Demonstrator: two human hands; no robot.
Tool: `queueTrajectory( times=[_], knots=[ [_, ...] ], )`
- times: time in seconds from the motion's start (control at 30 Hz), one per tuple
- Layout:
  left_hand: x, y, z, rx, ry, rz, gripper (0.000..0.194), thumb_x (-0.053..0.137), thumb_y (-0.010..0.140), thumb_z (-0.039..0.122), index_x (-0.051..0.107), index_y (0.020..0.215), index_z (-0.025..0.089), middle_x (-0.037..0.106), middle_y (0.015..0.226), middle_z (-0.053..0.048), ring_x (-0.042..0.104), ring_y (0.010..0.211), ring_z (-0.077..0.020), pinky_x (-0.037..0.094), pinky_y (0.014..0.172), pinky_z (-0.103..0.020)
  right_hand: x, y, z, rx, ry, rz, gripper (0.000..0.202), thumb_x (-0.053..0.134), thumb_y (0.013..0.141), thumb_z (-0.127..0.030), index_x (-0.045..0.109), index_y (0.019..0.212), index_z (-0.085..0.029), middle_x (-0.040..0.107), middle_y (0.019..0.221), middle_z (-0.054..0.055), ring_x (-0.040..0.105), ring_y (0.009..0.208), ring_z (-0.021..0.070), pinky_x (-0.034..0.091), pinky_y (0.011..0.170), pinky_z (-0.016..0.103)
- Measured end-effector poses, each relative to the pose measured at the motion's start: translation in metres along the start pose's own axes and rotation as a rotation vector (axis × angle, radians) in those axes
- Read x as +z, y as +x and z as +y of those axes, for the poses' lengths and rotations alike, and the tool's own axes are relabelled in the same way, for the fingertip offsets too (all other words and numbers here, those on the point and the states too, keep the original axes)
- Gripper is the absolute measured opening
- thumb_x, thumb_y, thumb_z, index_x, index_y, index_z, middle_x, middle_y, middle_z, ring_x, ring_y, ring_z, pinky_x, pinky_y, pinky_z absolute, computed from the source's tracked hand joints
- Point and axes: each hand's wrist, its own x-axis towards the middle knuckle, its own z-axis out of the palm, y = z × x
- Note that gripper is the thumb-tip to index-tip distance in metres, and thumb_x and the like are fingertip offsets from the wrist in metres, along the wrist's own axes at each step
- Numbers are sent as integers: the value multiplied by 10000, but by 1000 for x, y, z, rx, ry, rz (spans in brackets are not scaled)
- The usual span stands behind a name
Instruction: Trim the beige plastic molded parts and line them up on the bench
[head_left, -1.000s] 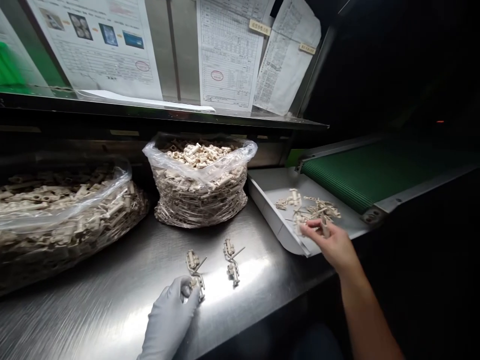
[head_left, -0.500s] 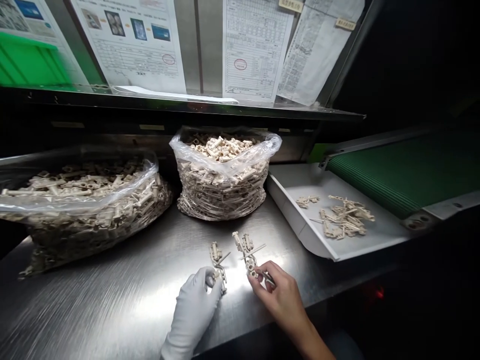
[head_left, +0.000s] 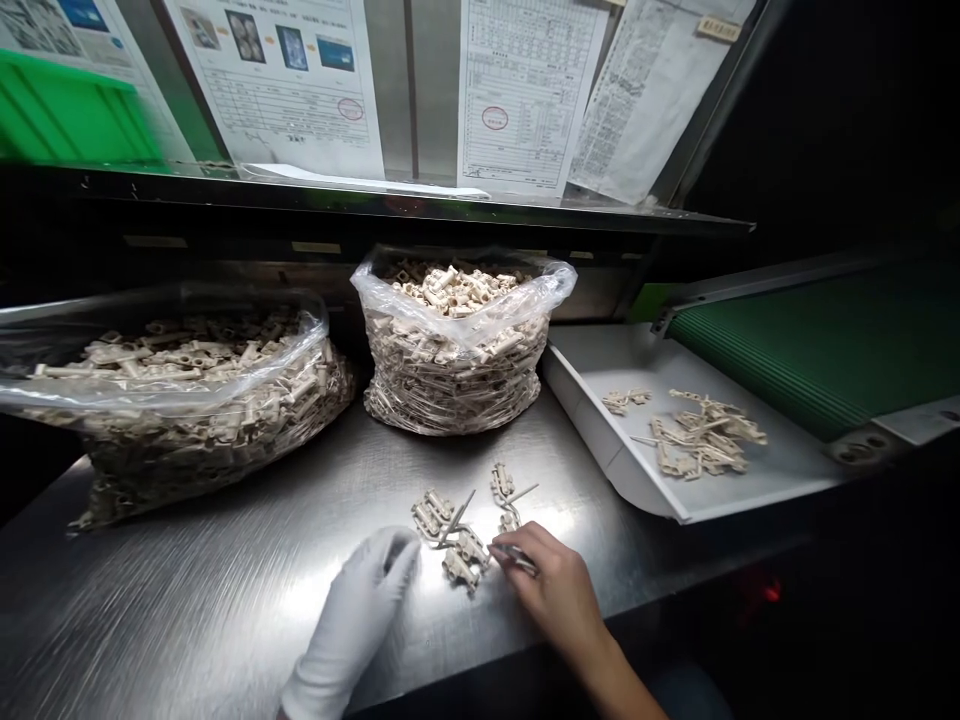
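Observation:
My left hand (head_left: pixel 360 605), in a white glove, is at the left of a cluster of beige plastic parts (head_left: pixel 459 560) on the metal table. Its thumb and fingers are closed near each other; whether anything small is between them is hidden. My right hand (head_left: pixel 551 590), bare, grips a slim metal tool (head_left: pixel 517 558) just right of that cluster. Beyond its fingertips lies another beige piece (head_left: pixel 502 483) with a thin rod. Behind stands a clear bag (head_left: pixel 457 385) full of similar beige parts.
A second filled bag (head_left: pixel 202 430) stands at the left. On the right a white tray (head_left: pixel 611 445) holds a pile of beige parts (head_left: pixel 709 435), beside a green conveyor belt (head_left: pixel 817 350). Printed sheets (head_left: pixel 300 110) hang above a shelf edge (head_left: pixel 420 205).
My left hand has moved left, off the part it was touching. The beige pieces near my hands have swapped arrangement, a larger cluster now lying between the hands. The view has shifted slightly.

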Motion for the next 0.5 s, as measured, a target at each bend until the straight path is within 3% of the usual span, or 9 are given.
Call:
queueTrajectory(
  times=[0.1,0.23,0.3,0.37,0.43,0.5],
  knots=[
    [-23,13,-2,136,86,12,306,548,993,294,694,1249,212,733,1306,-117,653,1218,-300,465,1116,-475,-8,-2,4,36,33,21,245,540,1044,-353,761,1020,-251,789,1004,59,762,874,223,560,697,279],
    [-34,38,15,375,165,-169,596,699,832,128,640,1401,298,658,1481,-25,516,1424,-266,348,1236,-405,-2,-6,1,45,69,-2,230,560,1031,-361,763,1000,-257,798,990,50,764,881,232,564,690,278],
    [-31,47,25,435,202,-251,506,729,812,124,708,1276,324,724,1371,4,562,1372,-259,403,1186,-371,2,-9,0,52,83,-8,224,572,1024,-362,767,990,-258,801,972,46,766,860,233,571,695,281],
    [-27,49,31,439,242,-283,265,712,869,178,750,1095,309,773,1191,-4,657,1194,-261,479,1068,-369,2,-13,3,71,89,2,237,567,1028,-372,771,989,-257,802,958,49,767,845,238,574,692,283],
    [-25,44,31,378,287,-248,75,688,914,254,741,964,268,765,1055,-52,682,1014,-294,503,947,-415,-3,-18,9,94,84,20,259,557,1034,-392,772,987,-256,802,950,53,768,841,243,575,704,287],
    [-25,33,28,263,314,-171,125,704,911,339,720,966,228,742,1004,-109,671,931,-345,495,861,-460,-10,-22,16,113,73,38,282,548,1039,-416,772,979,-256,803,945,53,770,849,246,571,726,292]
  ],
)
